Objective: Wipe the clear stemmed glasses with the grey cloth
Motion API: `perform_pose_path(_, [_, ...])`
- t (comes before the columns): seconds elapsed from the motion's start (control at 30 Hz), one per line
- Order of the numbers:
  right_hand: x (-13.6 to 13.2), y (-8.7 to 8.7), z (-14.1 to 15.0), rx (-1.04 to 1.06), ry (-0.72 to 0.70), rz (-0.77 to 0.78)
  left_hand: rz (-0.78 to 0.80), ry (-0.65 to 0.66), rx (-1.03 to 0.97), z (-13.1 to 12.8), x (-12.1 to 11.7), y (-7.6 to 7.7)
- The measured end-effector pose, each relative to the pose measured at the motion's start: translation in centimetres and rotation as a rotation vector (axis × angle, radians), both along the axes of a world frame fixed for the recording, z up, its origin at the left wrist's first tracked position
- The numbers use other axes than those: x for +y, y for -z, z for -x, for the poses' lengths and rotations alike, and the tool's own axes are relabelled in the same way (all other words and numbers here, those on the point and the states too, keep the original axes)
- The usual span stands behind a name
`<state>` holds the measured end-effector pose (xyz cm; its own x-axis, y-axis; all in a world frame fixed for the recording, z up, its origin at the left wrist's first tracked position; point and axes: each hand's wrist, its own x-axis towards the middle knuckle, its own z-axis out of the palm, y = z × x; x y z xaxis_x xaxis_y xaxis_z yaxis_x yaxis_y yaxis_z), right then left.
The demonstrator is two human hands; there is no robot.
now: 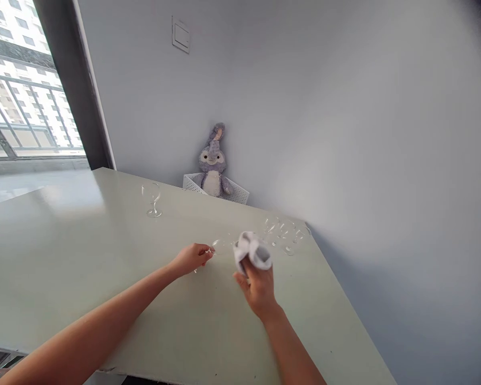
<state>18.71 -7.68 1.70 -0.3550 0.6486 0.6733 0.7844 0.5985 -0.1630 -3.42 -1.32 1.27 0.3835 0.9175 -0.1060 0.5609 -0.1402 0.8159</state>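
Observation:
My left hand [191, 258] is closed in a pinch on the stem of a clear wine glass [220, 246] held sideways over the pale table [84, 251]. Just right of it, my right hand [258, 286] is closed round a bunched white cloth [251, 250], which meets the glass's bowl. Another clear wine glass [153, 199] stands upright farther back on the left. Several more clear glasses [285, 233] are grouped near the table's far right corner.
A white perforated basket [233, 192] with a grey-purple plush rabbit [212, 162] in it sits against the wall behind the table. A window [20, 91] is at the left. The table's right edge [344, 299] runs close to the wall.

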Motion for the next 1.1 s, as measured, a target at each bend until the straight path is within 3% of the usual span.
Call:
perform_pose_path(0.13, [-0.8, 0.2, 2.7, -0.130, -0.157, 0.106, -0.370, 0.086, 0.250, -1.1, -1.5, 1.1])
perform_pose_path(0.27, [-0.4, 0.1, 2.9, 0.099, -0.056, 0.231, -0.777, 0.314, 0.336, -1.7, -3.0, 1.1])
perform_pose_path(0.37, [0.4, -0.1, 1.6, 0.486, -0.028, 0.579, -0.945, 0.415, 0.352, -1.9, -3.4, 1.1])
perform_pose_path(0.5, [1.6, 0.6, 0.7, 1.244, -0.081, 1.034, -0.959, 0.393, 0.313, -2.4, -3.5, 1.8])
perform_pose_path(0.6, [1.9, 1.3, 1.6, 1.772, -0.092, 1.107, -0.886, 0.273, 0.266, -3.0, -3.4, 2.1])
perform_pose_path(0.67, [1.6, 1.4, 2.8, 1.977, -0.131, 1.088, -0.826, 0.141, 0.233, -3.3, -3.3, 2.1])
perform_pose_path(0.77, [0.6, 1.1, 4.4, 2.004, -0.293, 1.038, -0.779, -0.032, 0.175, -3.7, -3.2, 2.1])
perform_pose_path(0.87, [-0.3, 1.0, 5.4, 1.835, -0.408, 0.982, -0.788, -0.095, 0.098, -4.0, -3.6, 2.2])
perform_pose_path(1.1, [-0.7, 2.2, 5.7, 1.366, -0.402, 0.933, -0.685, 0.042, -0.057, -5.1, -5.7, 2.8])
